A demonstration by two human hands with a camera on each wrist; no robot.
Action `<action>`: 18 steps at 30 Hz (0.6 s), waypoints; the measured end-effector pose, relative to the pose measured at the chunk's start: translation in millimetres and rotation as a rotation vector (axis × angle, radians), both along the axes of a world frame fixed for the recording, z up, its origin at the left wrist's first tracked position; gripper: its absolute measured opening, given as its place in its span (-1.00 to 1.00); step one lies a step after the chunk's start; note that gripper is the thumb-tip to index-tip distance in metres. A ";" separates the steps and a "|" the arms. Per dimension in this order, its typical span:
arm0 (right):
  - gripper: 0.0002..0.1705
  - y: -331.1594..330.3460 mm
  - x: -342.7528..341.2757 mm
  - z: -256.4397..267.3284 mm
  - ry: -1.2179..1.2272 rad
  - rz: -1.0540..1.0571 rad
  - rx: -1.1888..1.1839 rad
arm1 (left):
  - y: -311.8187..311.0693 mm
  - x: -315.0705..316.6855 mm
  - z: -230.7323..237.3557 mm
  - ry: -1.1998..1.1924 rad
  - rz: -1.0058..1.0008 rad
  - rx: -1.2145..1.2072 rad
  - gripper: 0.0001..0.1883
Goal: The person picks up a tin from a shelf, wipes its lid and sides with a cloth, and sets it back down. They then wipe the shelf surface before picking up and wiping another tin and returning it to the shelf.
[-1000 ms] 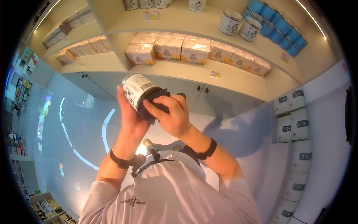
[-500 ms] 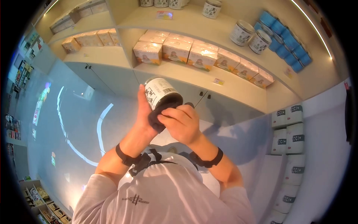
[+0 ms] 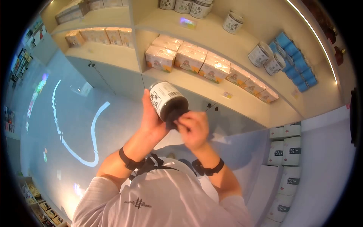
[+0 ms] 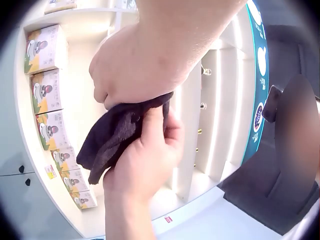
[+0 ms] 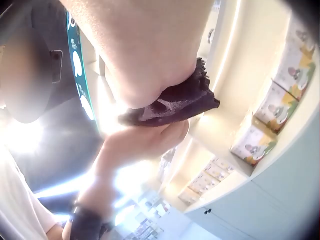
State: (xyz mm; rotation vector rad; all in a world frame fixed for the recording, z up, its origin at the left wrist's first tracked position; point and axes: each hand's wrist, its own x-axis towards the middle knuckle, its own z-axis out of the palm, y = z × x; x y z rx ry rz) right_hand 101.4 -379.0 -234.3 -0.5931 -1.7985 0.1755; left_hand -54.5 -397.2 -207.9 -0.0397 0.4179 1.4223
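In the head view, my left hand (image 3: 152,119) grips a round can (image 3: 163,95) with a white printed label and a dark end. The can is tilted, that end facing my right hand (image 3: 194,128). Between thumb and fingers the right hand pinches a dark cloth (image 3: 173,117), which lies against the can's lower end. Both wrist views show the cloth (image 4: 115,132) bunched in folds between the two hands. There the can is hidden behind hands and fabric.
Ahead stand shelves with wrapped pink-white boxes (image 3: 189,56), labelled cans (image 3: 261,54) and blue cans (image 3: 298,62). Grey cabinet doors (image 3: 238,113) lie below them. White packages (image 3: 291,151) are stacked at the right by the wall. A projected white line (image 3: 93,140) curves on the floor.
Both hands and the can have shifted right in the head view as the view swung left. The right hand has drawn the cloth lower across the can's end, uncovering more of it.
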 end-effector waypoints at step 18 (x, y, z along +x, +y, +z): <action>-0.74 143.2 -24.3 107.4 -0.172 -0.490 -0.123 | 9.8 -198.6 -42.3 0.074 -0.004 -0.193 -0.28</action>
